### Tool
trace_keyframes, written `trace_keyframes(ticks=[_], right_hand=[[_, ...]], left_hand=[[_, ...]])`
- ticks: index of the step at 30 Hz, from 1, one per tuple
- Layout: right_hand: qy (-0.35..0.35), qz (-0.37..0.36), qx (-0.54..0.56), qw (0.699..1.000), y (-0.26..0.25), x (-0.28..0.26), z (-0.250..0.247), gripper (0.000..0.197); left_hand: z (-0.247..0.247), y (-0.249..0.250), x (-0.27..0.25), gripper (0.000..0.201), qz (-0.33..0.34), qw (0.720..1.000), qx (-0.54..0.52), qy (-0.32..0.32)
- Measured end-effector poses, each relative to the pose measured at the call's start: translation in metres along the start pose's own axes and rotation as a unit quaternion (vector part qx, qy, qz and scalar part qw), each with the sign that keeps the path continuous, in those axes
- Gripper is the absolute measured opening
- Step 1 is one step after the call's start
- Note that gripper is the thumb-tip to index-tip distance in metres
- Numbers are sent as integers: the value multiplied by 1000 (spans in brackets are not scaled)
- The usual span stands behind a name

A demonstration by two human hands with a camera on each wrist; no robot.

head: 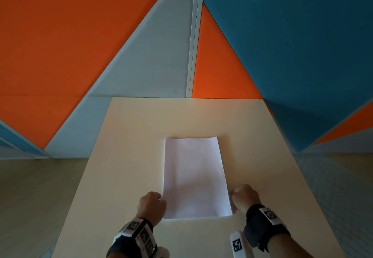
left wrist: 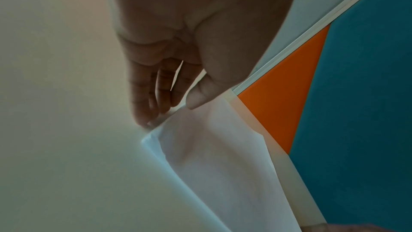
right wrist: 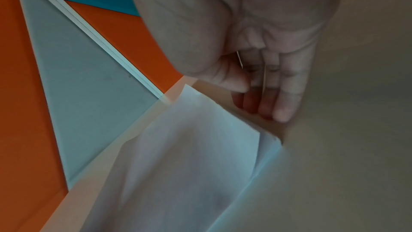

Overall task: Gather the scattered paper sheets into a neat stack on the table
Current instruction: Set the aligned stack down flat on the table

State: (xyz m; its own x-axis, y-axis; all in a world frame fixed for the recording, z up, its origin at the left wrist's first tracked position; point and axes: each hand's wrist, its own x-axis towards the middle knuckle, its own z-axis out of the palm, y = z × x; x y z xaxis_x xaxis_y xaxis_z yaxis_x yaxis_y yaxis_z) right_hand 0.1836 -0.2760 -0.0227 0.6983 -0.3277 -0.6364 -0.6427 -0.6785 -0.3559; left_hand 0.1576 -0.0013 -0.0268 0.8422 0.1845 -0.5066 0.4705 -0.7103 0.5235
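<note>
A stack of white paper sheets (head: 193, 177) lies lengthwise on the cream table (head: 129, 157). My left hand (head: 155, 201) is at the stack's near left edge. In the left wrist view its nearly straight fingertips (left wrist: 147, 121) touch the paper's edge (left wrist: 211, 147) and the thumb tip rests on the top sheet. My right hand (head: 240, 196) is at the near right edge. Its straight fingertips (right wrist: 280, 112) rest on the table just beside the paper (right wrist: 189, 147), holding nothing. The top sheet bows a little, and lower sheets stick out at both near corners.
The table's far edge meets wall panels in orange (head: 60, 35), grey and blue (head: 302, 46). Floor shows past the table's left and right edges. Bare tabletop surrounds the stack on all sides.
</note>
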Motion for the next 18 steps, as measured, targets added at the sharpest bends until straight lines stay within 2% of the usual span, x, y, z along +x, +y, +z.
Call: trace_keyframes(ticks=[6,8,10,13,18], right_hand=[[21,-8,58,998,-19,41,-24,28],[14,-18,104,994,-32,55,-30,28],[2,-32,121,992,-47,66,-34,29],[-18,-41,89,995,-66,80,-36,33],[-35,-80,-32,996,-84,100,-32,25]], left_hand=[[-26,11,33,23,14,998,-53,21],[-30,16,53,39,5,996,-83,26],[-33,24,72,45,2,995,-104,15],[-35,35,95,49,-5,992,-130,2],[-34,42,120,48,1,992,-123,-21]])
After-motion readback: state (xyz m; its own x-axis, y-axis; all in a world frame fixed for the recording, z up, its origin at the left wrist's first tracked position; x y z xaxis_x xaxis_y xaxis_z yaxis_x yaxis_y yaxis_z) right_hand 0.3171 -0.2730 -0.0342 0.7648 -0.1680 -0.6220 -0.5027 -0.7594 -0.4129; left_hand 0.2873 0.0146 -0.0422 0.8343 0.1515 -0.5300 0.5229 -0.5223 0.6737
